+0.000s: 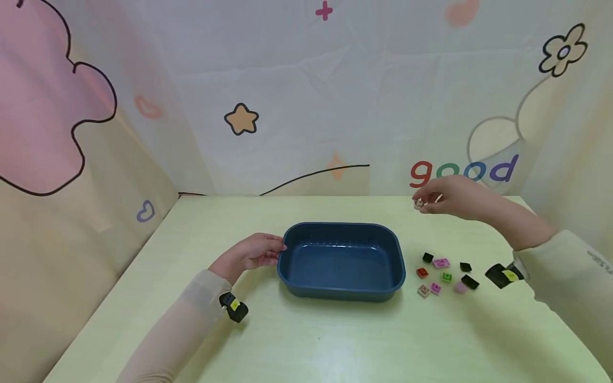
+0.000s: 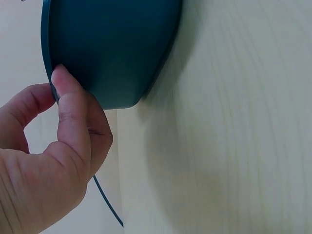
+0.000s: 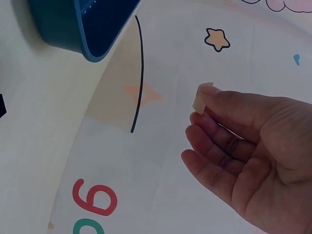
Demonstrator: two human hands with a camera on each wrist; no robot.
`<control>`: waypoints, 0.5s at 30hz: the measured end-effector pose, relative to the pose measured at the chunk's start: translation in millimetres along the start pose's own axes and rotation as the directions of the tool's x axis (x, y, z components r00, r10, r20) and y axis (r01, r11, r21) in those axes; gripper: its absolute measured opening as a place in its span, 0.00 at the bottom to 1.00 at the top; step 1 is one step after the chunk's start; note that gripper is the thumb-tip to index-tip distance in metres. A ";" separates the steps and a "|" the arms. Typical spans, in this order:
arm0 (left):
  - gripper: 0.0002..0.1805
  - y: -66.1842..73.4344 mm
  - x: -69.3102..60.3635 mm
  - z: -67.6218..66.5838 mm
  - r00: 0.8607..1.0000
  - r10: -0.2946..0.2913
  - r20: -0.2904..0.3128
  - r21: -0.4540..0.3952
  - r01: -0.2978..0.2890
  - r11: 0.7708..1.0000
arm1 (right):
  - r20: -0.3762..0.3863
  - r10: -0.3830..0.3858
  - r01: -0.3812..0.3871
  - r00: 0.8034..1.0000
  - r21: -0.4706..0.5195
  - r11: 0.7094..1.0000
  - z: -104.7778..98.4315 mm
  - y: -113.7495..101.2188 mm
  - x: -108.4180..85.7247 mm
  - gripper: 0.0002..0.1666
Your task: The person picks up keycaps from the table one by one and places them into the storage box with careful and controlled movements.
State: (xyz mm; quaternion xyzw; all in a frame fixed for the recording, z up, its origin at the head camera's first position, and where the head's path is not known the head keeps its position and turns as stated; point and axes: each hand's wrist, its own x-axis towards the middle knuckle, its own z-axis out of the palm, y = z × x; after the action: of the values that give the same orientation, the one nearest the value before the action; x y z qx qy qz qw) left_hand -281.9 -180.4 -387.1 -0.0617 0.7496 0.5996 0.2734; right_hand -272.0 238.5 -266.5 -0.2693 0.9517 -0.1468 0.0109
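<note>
My left hand (image 1: 256,251) pinches the left rim of a dark blue rectangular tub (image 1: 342,293) standing on the table. In the left wrist view, the thumb and fingers lie on either side of that rim. Up and to the right of the tub, my right hand (image 1: 452,197) is raised over the back of the table. A small beige building block (image 3: 200,99) is pinched between its thumb and forefinger. Below this hand lie several loose blocks, among them a red block (image 1: 422,273), a green block (image 1: 446,277) and a black block (image 1: 470,282).
The pale table (image 1: 287,340) runs back to a printed cloth (image 1: 297,133) hung behind it. To the right of the tub, the scattered blocks also include a pink block (image 1: 441,263) and a beige block (image 1: 423,291). Inside the tub, the visible floor is bare.
</note>
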 end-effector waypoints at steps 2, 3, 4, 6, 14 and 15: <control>0.17 -0.7 0.0 -0.2 1.000 -0.006 0.000 0.006 0.006 1.000 | 0.005 -0.001 0.001 1.000 0.006 1.000 0.3 -0.4 1.2 0.12; 0.17 -0.7 0.0 -0.5 1.000 -0.006 -0.001 0.007 0.006 1.000 | 0.006 -0.003 0.003 1.000 0.005 1.000 0.3 -0.5 1.9 0.12; 0.16 -0.8 0.0 -0.7 1.000 -0.006 -0.001 0.009 0.006 1.000 | 0.007 -0.006 0.006 1.000 0.007 1.000 0.0 -1.0 2.6 0.12; 0.16 -0.6 -0.2 -1.1 1.000 -0.006 0.001 0.011 0.006 1.000 | 0.008 -0.010 0.010 1.000 0.007 1.000 -0.7 -2.1 4.0 0.13; 0.17 -0.1 0.1 -0.1 1.000 -0.005 0.019 0.009 0.005 1.000 | 0.016 -0.019 0.019 1.000 0.013 1.000 -4.6 -11.3 9.5 0.14; 0.17 0.2 0.1 0.0 1.000 -0.007 0.018 0.011 0.006 1.000 | 0.017 -0.021 0.021 1.000 0.014 1.000 -5.1 -12.7 10.4 0.14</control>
State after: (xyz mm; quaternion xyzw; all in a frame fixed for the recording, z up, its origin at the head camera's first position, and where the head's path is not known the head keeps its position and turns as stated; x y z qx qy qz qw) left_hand -282.1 -180.3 -386.9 -0.0571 0.7502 0.5951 0.2826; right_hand -275.0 224.3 -257.4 -0.2804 0.9477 -0.1513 0.0193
